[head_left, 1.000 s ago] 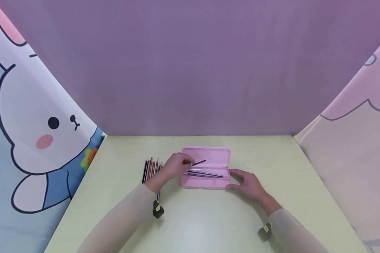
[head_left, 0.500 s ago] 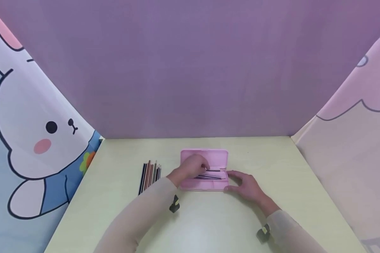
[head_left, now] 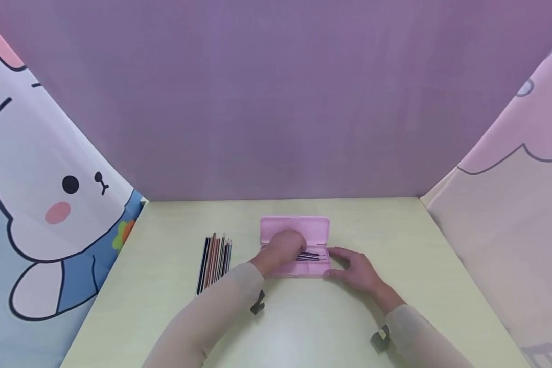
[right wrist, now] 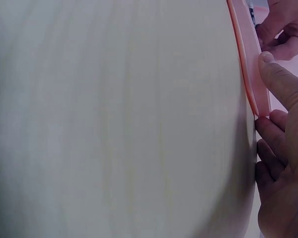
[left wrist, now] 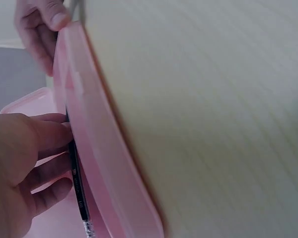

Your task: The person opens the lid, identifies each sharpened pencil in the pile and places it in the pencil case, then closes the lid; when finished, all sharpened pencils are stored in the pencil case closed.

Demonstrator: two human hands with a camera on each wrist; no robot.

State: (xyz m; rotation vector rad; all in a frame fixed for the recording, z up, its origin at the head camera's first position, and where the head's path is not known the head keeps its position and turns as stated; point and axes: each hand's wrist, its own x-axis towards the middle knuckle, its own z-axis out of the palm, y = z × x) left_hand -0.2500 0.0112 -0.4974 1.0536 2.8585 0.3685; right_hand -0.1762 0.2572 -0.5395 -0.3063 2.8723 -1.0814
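The pink pencil case lies on the table in front of the person, its lid laid back on the far side. From the head camera, the left hand covers the case's left part and hides its own grip; only the ends of some dark pencils show past the knuckles. The left wrist view gives it away: thumb and fingers pinch a black pencil with a silvery band, inside the case beside its long wall. Whether it touches the bottom I can't tell.

The right hand grips the case's right end. From above, its thumb and forefinger bracket that end; the right wrist view adds the thumb tip touching the long wall and the other fingers curled by the corner.

Left of the case, well apart from the right hand, a row of pencils lies side by side, the left sleeve crossing some near ends. Beyond the table rises a purple backdrop, with a rabbit-printed panel on the left and a pink-and-cream one on the right.
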